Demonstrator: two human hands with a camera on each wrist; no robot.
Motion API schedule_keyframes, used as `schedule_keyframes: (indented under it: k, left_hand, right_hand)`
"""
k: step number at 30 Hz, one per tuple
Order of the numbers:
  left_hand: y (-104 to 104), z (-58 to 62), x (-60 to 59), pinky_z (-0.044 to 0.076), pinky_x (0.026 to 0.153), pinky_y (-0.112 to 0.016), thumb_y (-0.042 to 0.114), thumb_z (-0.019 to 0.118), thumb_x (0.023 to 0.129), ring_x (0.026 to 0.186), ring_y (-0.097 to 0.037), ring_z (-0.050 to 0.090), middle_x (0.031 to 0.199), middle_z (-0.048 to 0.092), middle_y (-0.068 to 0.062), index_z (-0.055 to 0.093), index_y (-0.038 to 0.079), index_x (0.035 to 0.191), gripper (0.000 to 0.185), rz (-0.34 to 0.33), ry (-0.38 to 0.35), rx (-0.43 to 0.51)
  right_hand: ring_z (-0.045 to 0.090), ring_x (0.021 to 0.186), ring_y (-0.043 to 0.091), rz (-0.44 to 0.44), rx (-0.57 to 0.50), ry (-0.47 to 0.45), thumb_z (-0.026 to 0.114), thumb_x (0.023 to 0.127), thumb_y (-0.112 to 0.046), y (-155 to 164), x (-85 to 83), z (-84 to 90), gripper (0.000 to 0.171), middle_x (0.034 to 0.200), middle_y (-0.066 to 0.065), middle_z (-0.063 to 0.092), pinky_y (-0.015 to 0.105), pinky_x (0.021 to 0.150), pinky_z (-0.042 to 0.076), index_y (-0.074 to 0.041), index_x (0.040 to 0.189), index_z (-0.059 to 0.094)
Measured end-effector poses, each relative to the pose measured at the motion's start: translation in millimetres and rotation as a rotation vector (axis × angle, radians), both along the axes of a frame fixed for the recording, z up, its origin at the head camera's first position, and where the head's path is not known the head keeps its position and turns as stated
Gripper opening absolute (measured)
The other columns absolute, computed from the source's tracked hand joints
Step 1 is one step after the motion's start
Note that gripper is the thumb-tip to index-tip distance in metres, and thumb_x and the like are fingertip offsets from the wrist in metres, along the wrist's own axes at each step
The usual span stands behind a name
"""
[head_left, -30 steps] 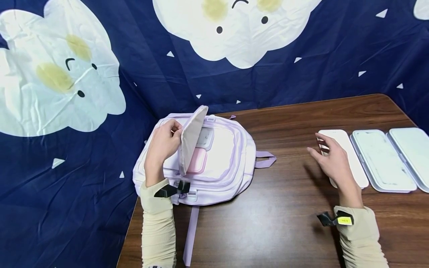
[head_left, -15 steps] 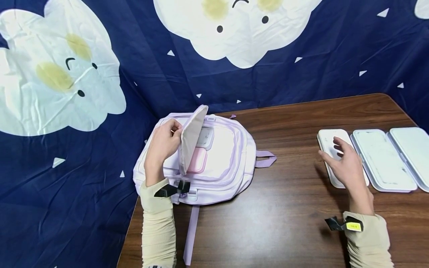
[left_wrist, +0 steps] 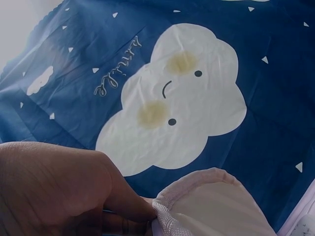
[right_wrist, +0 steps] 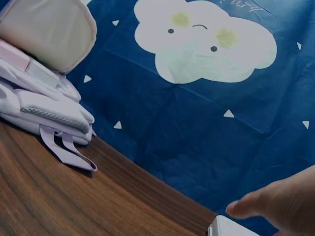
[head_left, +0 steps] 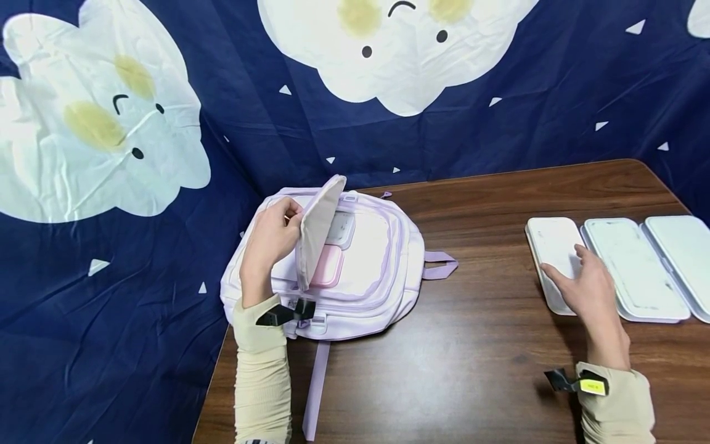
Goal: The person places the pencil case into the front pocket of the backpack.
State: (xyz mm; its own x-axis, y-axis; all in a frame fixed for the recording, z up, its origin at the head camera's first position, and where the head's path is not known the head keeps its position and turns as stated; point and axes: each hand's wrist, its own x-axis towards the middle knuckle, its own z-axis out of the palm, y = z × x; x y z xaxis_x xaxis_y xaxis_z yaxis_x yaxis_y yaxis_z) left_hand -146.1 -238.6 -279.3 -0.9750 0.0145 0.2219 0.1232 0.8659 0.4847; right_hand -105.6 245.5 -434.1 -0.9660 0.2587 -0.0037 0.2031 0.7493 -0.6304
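Observation:
A lilac backpack [head_left: 366, 271] lies flat at the table's left end. My left hand [head_left: 272, 240] pinches its raised pocket flap [head_left: 317, 229] and holds it open; the pinch shows close up on the flap [left_wrist: 211, 206] in the left wrist view. Inside the pocket lie a pink case [head_left: 327, 266] and a white case [head_left: 341, 229]. My right hand [head_left: 582, 285] rests with relaxed fingers on the near end of a white flat case [head_left: 553, 246] at the right. In the right wrist view the hand [right_wrist: 280, 204] hovers over that case's corner [right_wrist: 227, 229].
Two more white flat cases [head_left: 632, 262] [head_left: 679, 250] lie side by side right of the first. A backpack strap [head_left: 317, 382] hangs toward the front table edge, and a loop [head_left: 440, 264] sticks out to the right. A dark blue cloud-print cloth [head_left: 166, 123] hangs behind.
My right hand has moved right and nearer along the white case, from its far end to its near end. The left hand still holds the flap up.

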Motion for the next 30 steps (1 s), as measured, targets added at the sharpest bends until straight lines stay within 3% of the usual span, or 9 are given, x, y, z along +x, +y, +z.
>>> schedule_keyframes:
  k: [7,11,18,30]
  left_hand:
    - [-1,-0.3,0.2,0.043,0.073,-0.036,0.013,0.049,0.094,0.081,-0.026,0.058,0.088,0.065,-0.012,0.062,0.003,0.096,0.016,0.001,0.01,0.0]
    - [-1,0.0,-0.5,0.042,0.073,-0.036,0.013,0.048,0.094,0.08,-0.026,0.058,0.088,0.065,-0.012,0.062,0.003,0.095,0.016,-0.001,0.015,-0.003]
    - [-2,0.4,-0.8,0.042,0.072,-0.035,0.011,0.048,0.093,0.078,-0.026,0.058,0.085,0.065,-0.012,0.062,0.003,0.094,0.016,0.0,0.016,0.001]
    - [-2,0.6,-0.8,0.042,0.072,-0.035,0.01,0.048,0.092,0.078,-0.026,0.058,0.085,0.065,-0.012,0.062,0.003,0.094,0.016,0.001,0.009,-0.006]
  right_hand:
    - [0.027,0.123,0.06,-0.033,0.069,-0.173,0.06,0.089,-0.047,4,7.2,0.1,0.097,0.135,0.047,0.025,0.065,0.101,0.026,0.02,0.141,0.013]
    - [0.031,0.114,0.061,-0.018,0.116,-0.234,0.062,0.087,-0.048,7,13.2,1.1,0.095,0.127,0.048,0.028,0.066,0.093,0.032,0.023,0.136,0.021]
    - [0.035,0.104,0.06,0.011,0.154,-0.29,0.062,0.083,-0.058,6,23.2,1.5,0.1,0.121,0.049,0.028,0.066,0.081,0.037,0.023,0.129,0.026]
    - [0.036,0.105,0.059,-0.029,0.148,-0.35,0.064,0.082,-0.055,3,23.7,0.1,0.102,0.118,0.048,0.029,0.064,0.083,0.037,0.024,0.131,0.022]
